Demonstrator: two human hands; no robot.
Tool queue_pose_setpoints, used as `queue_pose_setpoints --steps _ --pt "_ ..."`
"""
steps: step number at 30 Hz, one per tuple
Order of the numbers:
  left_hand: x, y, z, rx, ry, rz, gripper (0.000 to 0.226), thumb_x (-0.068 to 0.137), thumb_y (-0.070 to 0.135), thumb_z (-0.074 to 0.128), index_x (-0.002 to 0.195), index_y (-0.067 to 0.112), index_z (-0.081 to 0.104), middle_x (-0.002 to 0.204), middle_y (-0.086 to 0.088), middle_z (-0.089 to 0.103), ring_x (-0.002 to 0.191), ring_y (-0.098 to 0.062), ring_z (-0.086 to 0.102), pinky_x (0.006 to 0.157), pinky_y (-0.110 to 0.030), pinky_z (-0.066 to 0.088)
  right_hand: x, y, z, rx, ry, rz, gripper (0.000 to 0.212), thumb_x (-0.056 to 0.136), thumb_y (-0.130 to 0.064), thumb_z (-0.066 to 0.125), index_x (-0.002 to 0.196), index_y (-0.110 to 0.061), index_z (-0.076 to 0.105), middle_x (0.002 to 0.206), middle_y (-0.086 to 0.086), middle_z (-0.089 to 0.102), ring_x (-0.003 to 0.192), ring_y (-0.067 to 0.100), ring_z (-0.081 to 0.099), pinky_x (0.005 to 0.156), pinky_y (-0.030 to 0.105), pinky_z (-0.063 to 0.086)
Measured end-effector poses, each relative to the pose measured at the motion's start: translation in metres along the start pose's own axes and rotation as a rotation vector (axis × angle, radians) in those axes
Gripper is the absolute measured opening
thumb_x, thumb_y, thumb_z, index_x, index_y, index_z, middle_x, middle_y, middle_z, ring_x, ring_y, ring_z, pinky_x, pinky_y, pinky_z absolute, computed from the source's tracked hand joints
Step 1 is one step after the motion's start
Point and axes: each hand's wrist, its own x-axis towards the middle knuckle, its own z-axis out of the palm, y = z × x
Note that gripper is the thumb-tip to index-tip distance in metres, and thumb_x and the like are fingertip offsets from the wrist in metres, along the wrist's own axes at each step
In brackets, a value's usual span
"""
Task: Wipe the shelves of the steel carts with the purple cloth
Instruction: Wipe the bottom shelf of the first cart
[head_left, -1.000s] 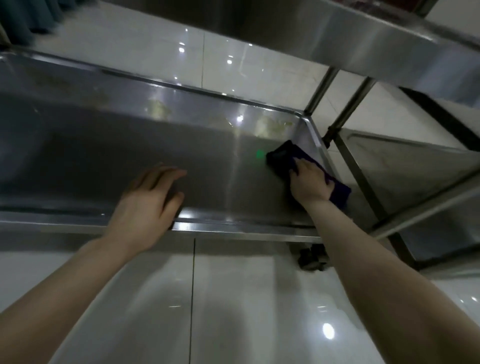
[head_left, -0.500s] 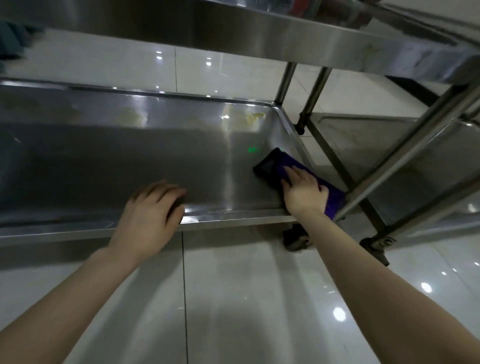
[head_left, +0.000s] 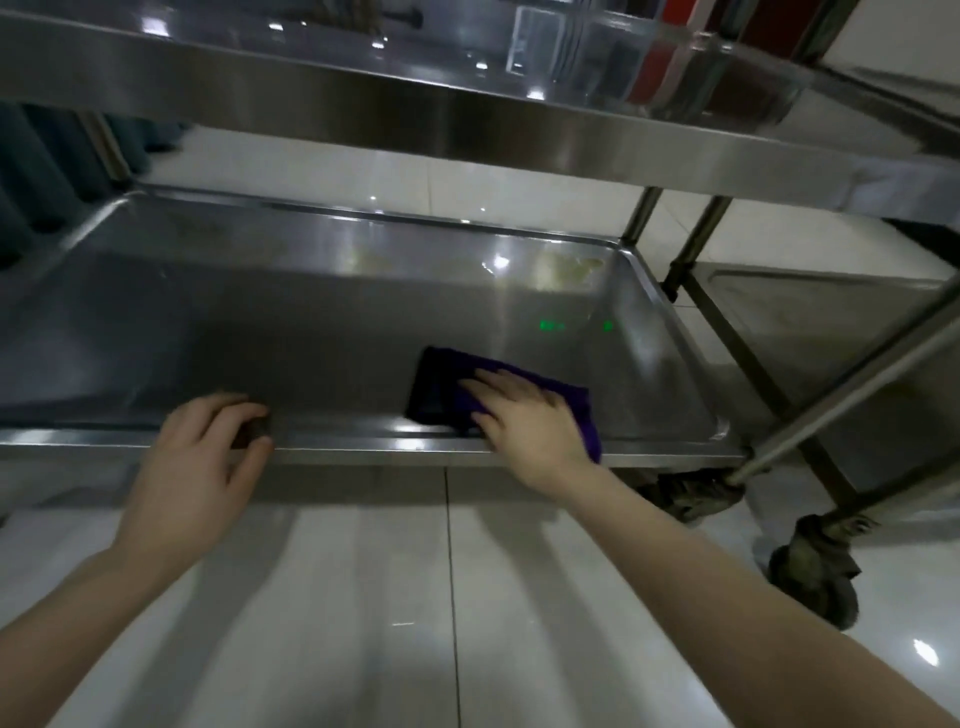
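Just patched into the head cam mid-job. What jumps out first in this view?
The purple cloth stands out, pressed flat under the right hand near the front edge of the lower steel shelf. The left hand grips that shelf's front rim, fingers curled over it. Yellowish stains show at the shelf's far right corner, away from the cloth.

carts: 2 (head_left: 363, 322) (head_left: 831, 332) | purple cloth: 1 (head_left: 436, 384) | hands: 2 (head_left: 202, 457) (head_left: 524, 421) | caster wheels: 2 (head_left: 691, 493) (head_left: 815, 571)

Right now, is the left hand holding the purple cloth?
No, the folded purple cloth lies under the right hand, while the left hand grips the steel shelf's front rim.
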Motion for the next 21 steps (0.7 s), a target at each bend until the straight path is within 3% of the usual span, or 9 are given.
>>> queue_pose_setpoints --steps 4,7,11,14,18,21 --pt "-0.008 -0.055 -0.030 0.030 0.081 -0.129 0.033 0.086 0.024 0.070 0.110 0.001 0.065 0.113 -0.019 0.057 0.102 -0.041 0.053 0.091 -0.050 0.043 -0.024 0.047 -0.011 0.010 0.085 0.423 0.047 0.100 -0.038 0.039 0.146 -0.038 0.033 0.155 -0.009 0.031 0.139 0.016 0.030 0.108 0.043 0.030" --pt "-0.003 -0.085 -0.048 0.009 0.091 -0.251 0.049 0.070 0.024 0.084 0.110 0.002 0.065 0.108 -0.018 0.057 0.098 -0.039 0.052 0.087 -0.049 0.045 -0.005 0.003 -0.005 0.034 0.077 0.525 0.049 0.099 -0.035 0.040 0.147 -0.035 0.033 0.156 -0.007 0.029 0.139 0.020 0.029 0.108 0.048 0.026" --pt "0.003 -0.106 -0.061 -0.079 0.131 -0.297 0.066 0.062 0.032 0.089 0.116 0.003 0.063 0.116 -0.017 0.052 0.110 -0.035 0.049 0.097 -0.043 0.041 0.036 -0.123 0.017 0.020 0.077 0.284 0.047 0.099 -0.037 0.039 0.146 -0.041 0.033 0.157 -0.013 0.026 0.142 0.012 0.024 0.106 0.043 0.024" --pt "-0.001 -0.124 -0.066 -0.140 0.176 -0.270 0.074 0.063 0.038 0.088 0.123 0.003 0.059 0.121 -0.018 0.051 0.115 -0.035 0.047 0.101 -0.045 0.040 0.077 -0.238 0.036 0.079 0.053 0.031 0.046 0.099 -0.038 0.039 0.145 -0.041 0.034 0.157 -0.013 0.026 0.144 0.012 0.021 0.109 0.046 0.019" --pt "-0.015 -0.170 -0.077 -0.097 0.243 -0.265 0.085 0.064 0.037 0.086 0.135 0.009 0.048 0.132 -0.015 0.046 0.124 -0.032 0.042 0.107 -0.039 0.032 0.131 -0.370 0.053 0.197 -0.099 -0.307 0.047 0.099 -0.036 0.039 0.145 -0.040 0.033 0.157 -0.013 0.025 0.144 0.016 0.016 0.111 0.052 0.012" --pt "-0.021 -0.190 -0.079 -0.148 0.270 -0.336 0.087 0.070 0.043 0.080 0.142 0.015 0.039 0.144 -0.010 0.039 0.135 -0.025 0.035 0.112 -0.037 0.030 0.182 -0.417 0.054 0.169 -0.204 -0.411 0.047 0.102 -0.037 0.033 0.148 -0.041 0.026 0.159 -0.015 0.019 0.145 0.014 0.013 0.113 0.051 0.011"
